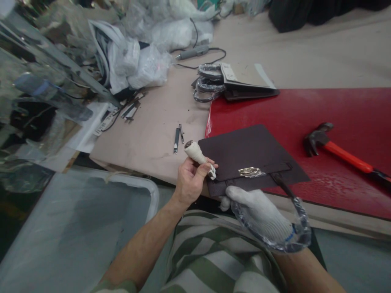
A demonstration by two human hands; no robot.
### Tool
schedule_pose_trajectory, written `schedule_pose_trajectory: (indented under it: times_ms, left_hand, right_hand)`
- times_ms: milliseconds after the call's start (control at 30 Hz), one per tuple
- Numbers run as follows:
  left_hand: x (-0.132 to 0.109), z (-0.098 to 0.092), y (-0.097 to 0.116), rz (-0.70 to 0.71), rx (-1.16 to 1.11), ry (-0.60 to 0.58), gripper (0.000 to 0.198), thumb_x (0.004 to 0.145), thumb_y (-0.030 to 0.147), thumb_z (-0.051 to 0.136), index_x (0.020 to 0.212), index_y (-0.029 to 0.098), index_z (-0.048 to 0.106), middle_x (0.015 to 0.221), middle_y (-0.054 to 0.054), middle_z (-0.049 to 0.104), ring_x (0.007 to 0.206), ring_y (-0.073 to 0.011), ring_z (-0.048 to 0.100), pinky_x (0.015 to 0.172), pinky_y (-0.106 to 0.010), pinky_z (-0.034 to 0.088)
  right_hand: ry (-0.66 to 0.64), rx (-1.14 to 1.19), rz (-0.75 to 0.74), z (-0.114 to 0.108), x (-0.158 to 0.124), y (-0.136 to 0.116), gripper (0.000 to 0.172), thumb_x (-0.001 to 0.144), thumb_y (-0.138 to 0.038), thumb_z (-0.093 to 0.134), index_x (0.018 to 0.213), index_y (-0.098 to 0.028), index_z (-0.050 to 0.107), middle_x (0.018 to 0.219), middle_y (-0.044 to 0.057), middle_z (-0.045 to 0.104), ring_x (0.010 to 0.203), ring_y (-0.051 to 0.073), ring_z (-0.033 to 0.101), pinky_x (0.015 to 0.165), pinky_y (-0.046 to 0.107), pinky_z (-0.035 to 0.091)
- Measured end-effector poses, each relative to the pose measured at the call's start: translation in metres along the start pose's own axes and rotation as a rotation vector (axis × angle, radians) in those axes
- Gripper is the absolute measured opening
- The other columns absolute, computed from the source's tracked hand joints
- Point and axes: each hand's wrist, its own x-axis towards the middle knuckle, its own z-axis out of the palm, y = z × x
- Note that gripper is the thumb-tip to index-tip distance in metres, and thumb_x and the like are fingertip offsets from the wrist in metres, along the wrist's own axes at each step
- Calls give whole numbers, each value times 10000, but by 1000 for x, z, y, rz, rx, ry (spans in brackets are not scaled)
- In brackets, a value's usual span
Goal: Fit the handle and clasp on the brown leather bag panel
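Gripping a white taped tool handle (198, 156) in bare left hand (189, 183); gloved right hand (259, 213) pinching dark brown flat leather bag (250, 156) on red mat (336, 122), worktop (159, 126). Grey plastic tub (76, 219) below, contents unclear.

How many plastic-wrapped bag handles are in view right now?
4, possibly more hidden. One plastic-wrapped loop handle curves around the gloved right hand on the dark brown leather panel; three wrapped handles lie stacked beside the finished dark panels farther back.

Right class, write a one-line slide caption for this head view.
Bare left hand grips a white-handled tool; gloved right hand steadies a dark leather panel.
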Motion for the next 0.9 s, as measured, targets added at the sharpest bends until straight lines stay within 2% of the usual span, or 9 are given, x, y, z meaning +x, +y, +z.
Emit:
schedule_pose_trajectory:
  times_ms: [133, 267, 433, 567, 667, 900]
  left_hand:
    - [-5, 0, 3, 28, 35, -27, 461, 882, 558, 764, 988, 117, 683, 891, -138, 790, 838, -230, 787, 736, -278, 606]
    - [-13, 0, 0, 54, 78, -50, 427, 912, 537, 737, 1020, 127, 688, 939, -141, 792, 873, -238, 783, 747, -286, 601]
    - [-19, 0, -4, 126, 142, -67, 375, 937, 509, 708, 1042, 150, 687, 977, -129, 788, 902, -246, 775, 798, -313, 600]
    - [-19, -1, -3, 234, 242, -94, 286, 969, 432, 673, 1050, 158, 695, 1006, -124, 784, 912, -230, 764, 826, -315, 592]
    - [-16, 0, 0, 265, 270, -111, 272, 960, 422, 678, 1031, 160, 700, 1013, -130, 782, 918, -235, 763, 818, -314, 592]
    - [13, 5, 3, 315, 306, -122, 265, 965, 409, 648, 1041, 158, 684, 982, -123, 779, 878, -223, 750, 769, -299, 584]
  right_hand:
    - [-45, 10, -30, 2, -5, -5, 227, 671, -433, 827, 701, -230, 729, 739, 41, 712, 714, 233, 615, 744, 370, 544]
    - [-8, -29, -47, 2, -7, -10, 100, 654, -321, 768, 664, -229, 730, 773, 35, 711, 745, 220, 594, 758, 340, 526]
    - [-81, -133, -15, -6, -5, -8, 171, 676, -336, 701, 567, -205, 699, 681, 53, 668, 667, 201, 564, 646, 322, 469]
    - [-73, -146, -45, -7, -3, -4, 108, 667, -253, 667, 572, -206, 689, 737, 48, 688, 728, 202, 573, 676, 312, 467]
    - [-64, -112, -42, -5, -3, -4, 104, 674, -237, 655, 578, -206, 679, 713, 40, 675, 705, 193, 569, 690, 314, 470]
    - [-33, -21, 7, -3, 8, -24, 229, 720, -378, 748, 598, -196, 681, 657, 50, 669, 638, 189, 585, 670, 320, 504]
